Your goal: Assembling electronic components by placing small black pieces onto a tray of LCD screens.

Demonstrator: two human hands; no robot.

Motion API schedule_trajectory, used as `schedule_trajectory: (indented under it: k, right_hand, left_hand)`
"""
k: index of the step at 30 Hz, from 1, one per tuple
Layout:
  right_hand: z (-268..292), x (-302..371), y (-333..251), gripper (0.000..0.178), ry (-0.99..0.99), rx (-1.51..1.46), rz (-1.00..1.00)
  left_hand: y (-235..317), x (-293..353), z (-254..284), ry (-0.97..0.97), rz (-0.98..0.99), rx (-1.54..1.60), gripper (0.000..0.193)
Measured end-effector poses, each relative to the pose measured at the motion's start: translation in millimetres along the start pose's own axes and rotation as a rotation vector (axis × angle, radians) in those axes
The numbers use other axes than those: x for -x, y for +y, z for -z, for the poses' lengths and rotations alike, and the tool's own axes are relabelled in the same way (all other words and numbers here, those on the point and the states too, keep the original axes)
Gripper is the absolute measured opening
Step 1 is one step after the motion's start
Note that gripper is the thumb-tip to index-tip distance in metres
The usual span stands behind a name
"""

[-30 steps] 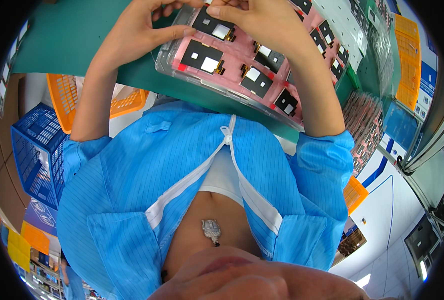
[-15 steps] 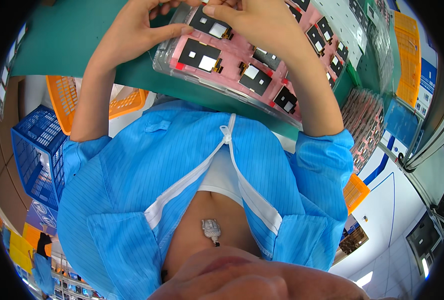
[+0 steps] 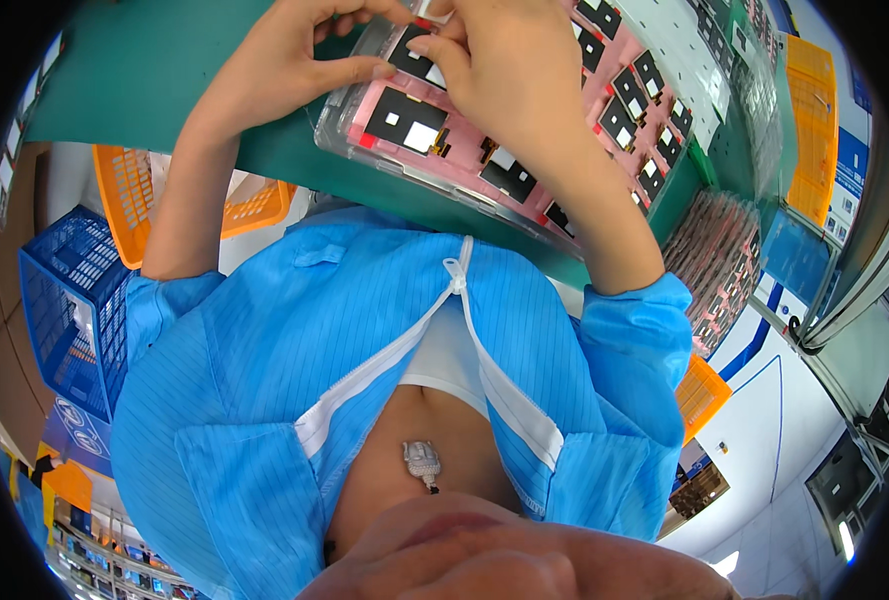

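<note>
Lying at the left end of the pink tray (image 3: 460, 149), the black part (image 3: 410, 52) with white patches sits right between your hands, which partly cover it. Your left hand (image 3: 289, 65) has its thumb tip at the part's left side and its index finger stretched toward the far edge; thumb and index stand apart, but you cannot tell from this view whether the fingertips pinch anything. Your right hand (image 3: 509, 65) bends over the same part, thumb low against it, and its grasp cannot be told either, as its fingers run into the upper edge of the view. Just nearer your body lies a second black part (image 3: 401, 120), in the same tray. Under it all you have the green tabletop (image 3: 154, 75). To your right stands a stack of trays (image 3: 719, 265); to your left, an orange basket (image 3: 124, 200) beside a blue crate (image 3: 74, 305)
</note>
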State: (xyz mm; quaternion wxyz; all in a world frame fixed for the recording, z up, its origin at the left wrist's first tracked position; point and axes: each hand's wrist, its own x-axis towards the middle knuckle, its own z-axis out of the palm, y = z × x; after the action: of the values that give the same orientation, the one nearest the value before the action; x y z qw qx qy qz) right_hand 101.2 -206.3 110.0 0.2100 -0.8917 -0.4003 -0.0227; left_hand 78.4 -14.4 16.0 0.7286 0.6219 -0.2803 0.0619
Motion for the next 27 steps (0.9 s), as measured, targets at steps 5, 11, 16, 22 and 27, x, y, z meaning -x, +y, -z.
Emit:
schedule_trajectory:
  k: [5, 11, 16, 22, 27]
  right_hand:
    - [14, 1, -9, 0.018, 0.072, 0.23, -0.028]
    - [-11, 10, 15, 0.016, 0.1, 0.13, 0.078]
    - [31, -20, 23, 0.016, -0.013, -0.251, -0.195]
    - [7, -107, 145, 0.025, 0.156, 0.086, -0.18]
    - [-10, -147, 150, 0.031, 0.078, 0.236, -0.239]
  left_hand:
    - [63, -12, -2, 0.024, 0.411, -0.38, 0.031]
    - [41, 2, -1, -0.014, 0.259, -0.399, 0.039]
    - [51, -11, 27, -0.015, 0.298, -0.363, 0.033]
    - [-11, -108, 86, -0.03, 0.041, -0.872, 0.015]
    - [-79, -176, 97, 0.059, -0.081, -1.084, 0.009]
